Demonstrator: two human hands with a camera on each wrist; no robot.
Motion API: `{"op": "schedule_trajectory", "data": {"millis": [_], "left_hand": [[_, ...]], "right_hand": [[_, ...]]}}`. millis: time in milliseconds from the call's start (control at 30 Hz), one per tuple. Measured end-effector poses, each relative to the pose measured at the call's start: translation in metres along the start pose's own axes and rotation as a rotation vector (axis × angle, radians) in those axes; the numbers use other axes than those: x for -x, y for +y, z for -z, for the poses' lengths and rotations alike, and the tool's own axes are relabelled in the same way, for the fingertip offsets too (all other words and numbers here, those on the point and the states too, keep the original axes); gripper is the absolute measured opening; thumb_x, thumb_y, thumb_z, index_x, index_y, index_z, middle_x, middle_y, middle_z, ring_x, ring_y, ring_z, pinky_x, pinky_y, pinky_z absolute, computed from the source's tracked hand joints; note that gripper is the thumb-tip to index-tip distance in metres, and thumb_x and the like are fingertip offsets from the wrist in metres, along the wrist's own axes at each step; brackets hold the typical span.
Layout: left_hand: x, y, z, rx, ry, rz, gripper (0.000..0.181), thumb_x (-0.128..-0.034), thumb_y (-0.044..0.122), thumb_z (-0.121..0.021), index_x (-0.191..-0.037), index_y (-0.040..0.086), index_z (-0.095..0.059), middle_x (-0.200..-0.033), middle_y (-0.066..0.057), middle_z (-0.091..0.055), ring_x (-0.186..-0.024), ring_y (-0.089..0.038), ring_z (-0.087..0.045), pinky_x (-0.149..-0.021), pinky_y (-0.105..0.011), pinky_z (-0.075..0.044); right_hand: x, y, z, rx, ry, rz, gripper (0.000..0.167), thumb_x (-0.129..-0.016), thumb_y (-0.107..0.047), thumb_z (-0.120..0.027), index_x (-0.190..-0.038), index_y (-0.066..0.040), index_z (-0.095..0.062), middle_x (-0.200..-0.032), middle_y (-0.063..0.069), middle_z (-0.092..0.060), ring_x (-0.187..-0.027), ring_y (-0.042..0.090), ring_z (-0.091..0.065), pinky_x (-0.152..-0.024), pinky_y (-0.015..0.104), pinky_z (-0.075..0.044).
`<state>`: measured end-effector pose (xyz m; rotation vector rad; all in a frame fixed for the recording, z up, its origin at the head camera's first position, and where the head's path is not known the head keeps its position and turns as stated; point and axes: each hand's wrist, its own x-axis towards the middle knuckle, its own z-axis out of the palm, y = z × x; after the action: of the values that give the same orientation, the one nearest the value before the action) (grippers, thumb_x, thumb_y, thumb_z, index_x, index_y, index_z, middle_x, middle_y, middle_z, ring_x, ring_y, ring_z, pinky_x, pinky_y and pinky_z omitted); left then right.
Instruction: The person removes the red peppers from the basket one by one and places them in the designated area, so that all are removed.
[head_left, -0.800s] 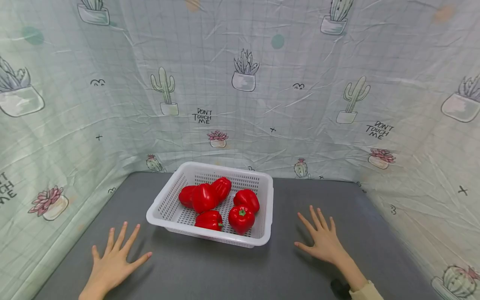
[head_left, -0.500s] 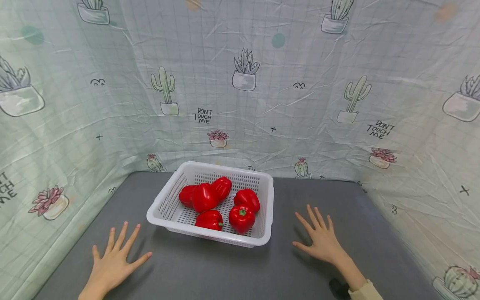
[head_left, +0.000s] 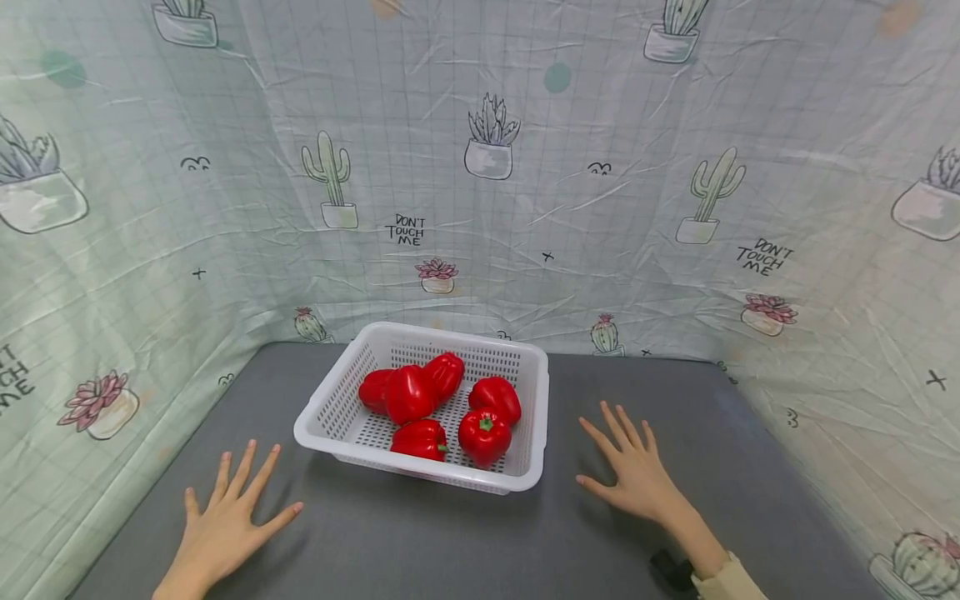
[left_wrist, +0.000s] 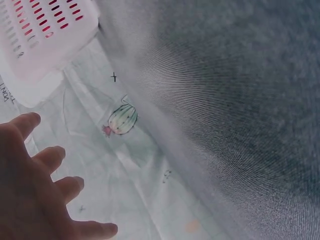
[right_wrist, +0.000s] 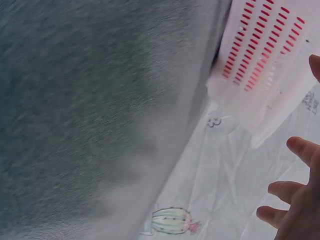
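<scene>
Several red bell peppers (head_left: 409, 395) lie in a white perforated plastic basket (head_left: 420, 468) at the middle of the table. One pepper (head_left: 484, 437) at the basket's near right shows its green stem. Off the basket's near left corner, my left hand (head_left: 225, 529) is spread palm down and holds nothing. To the right of the basket my right hand (head_left: 637, 475) is spread the same way, apart from the basket wall. Both wrist views show the basket's slotted side (left_wrist: 47, 30) beyond the fingers, with red showing through the slots.
A dark grey table (head_left: 420, 550) carries the basket. Pale cloth (head_left: 480, 208) printed with potted cacti encloses the back and both sides of the table. A black band (head_left: 672, 571) sits at my right wrist, beside a cream sleeve (head_left: 729, 581).
My right hand has moved slightly left and away from me, closer to the basket. The left hand has barely moved, and the basket and peppers stay in place.
</scene>
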<state>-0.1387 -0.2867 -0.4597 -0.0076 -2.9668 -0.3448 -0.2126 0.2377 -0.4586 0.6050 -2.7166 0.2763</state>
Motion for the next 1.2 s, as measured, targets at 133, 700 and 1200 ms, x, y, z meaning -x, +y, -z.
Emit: {"op": "schedule_trajectory", "data": {"millis": [133,700,1200], "left_hand": [[0.003,0.002,0.003,0.004,0.003,-0.007,0.093,-0.0748,0.065,-0.052,-0.143,0.032,0.002,-0.151,-0.01,0.009,-0.134,-0.042,0.015,-0.083,-0.079,0.003],[0.01,0.027,0.017,0.073,0.065,-0.067,0.088,-0.0769,0.056,-0.057,-0.144,0.031,-0.005,-0.152,-0.004,0.003,-0.137,-0.035,0.013,-0.088,-0.076,0.009],[-0.003,0.054,0.022,0.131,0.144,-0.151,0.081,-0.0785,0.053,-0.057,-0.143,0.032,-0.013,-0.151,-0.01,-0.013,-0.139,-0.031,0.004,-0.096,-0.07,0.008]], "right_hand": [[-0.002,-0.006,0.003,0.0,0.007,0.02,0.077,-0.073,-0.055,-0.062,-0.139,-0.027,-0.032,-0.15,0.009,-0.015,-0.138,0.033,-0.012,-0.098,0.065,-0.01],[-0.01,-0.038,0.015,-0.067,0.041,0.054,0.072,-0.076,-0.051,-0.061,-0.138,-0.027,-0.034,-0.148,0.007,-0.025,-0.137,0.028,-0.015,-0.101,0.062,-0.01],[-0.028,-0.063,0.014,-0.163,0.015,0.038,0.07,-0.078,-0.045,-0.063,-0.137,-0.02,-0.036,-0.147,0.007,-0.027,-0.135,0.029,-0.021,-0.104,0.061,-0.009]]}}
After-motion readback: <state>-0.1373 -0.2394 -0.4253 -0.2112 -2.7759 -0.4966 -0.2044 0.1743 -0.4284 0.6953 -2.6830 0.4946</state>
